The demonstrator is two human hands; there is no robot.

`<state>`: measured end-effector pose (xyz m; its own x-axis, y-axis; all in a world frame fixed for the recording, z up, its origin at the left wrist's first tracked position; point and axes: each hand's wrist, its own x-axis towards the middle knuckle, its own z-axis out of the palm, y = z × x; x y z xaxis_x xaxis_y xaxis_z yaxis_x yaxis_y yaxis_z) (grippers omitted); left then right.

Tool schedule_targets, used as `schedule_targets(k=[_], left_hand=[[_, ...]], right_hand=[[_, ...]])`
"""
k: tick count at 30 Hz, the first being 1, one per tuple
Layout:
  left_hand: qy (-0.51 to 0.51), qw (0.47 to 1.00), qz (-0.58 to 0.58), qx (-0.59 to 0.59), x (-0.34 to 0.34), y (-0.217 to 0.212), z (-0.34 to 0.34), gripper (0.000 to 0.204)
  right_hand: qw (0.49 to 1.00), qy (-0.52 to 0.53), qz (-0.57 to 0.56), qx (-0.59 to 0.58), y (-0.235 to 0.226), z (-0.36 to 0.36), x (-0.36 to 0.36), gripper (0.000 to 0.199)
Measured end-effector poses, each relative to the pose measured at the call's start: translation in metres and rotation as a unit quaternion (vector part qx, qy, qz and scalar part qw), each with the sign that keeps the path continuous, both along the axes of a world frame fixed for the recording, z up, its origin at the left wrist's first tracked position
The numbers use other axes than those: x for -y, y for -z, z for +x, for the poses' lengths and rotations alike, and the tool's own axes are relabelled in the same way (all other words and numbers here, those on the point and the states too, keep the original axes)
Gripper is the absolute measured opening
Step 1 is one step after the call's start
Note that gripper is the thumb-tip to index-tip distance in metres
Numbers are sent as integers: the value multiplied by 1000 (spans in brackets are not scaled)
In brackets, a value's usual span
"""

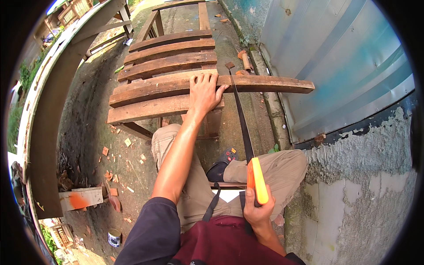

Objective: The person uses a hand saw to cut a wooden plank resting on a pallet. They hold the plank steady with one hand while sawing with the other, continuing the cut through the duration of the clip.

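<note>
A hand saw (241, 115) with an orange and yellow handle is gripped in my right hand (259, 209), low in front of me. Its dark blade points away and crosses a long wooden plank (269, 83) just right of the slatted frame. My left hand (204, 93) presses down on that plank, fingers over its top and thumb toward the blade. The plank lies across the slatted wooden frame (170, 62), its right end sticking out toward the metal sheet. Whether the teeth are in the wood cannot be made out.
A corrugated metal sheet (335, 57) and a rough concrete wall (357, 185) stand close on the right. Wood scraps (114, 191) litter the ground at left, with a paint can (114, 237) lower down. A long wooden board structure (48, 132) borders the left side.
</note>
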<state>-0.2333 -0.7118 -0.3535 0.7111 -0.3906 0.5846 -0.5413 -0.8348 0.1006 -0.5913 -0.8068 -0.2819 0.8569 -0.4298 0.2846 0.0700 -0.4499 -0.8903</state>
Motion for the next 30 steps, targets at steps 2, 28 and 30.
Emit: schedule_targets(k=[2, 28, 30], left_hand=[[-1, 1000, 3, -2, -1, 1, 3, 54], [7, 1000, -12, -5, -6, 3, 3, 53], [9, 1000, -14, -17, -3, 3, 0, 53]], right_hand=[[998, 17, 56, 39, 13, 33, 9, 15], [996, -1, 78, 34, 28, 136, 9, 15], [1000, -19, -4, 1, 21, 52, 0, 15]])
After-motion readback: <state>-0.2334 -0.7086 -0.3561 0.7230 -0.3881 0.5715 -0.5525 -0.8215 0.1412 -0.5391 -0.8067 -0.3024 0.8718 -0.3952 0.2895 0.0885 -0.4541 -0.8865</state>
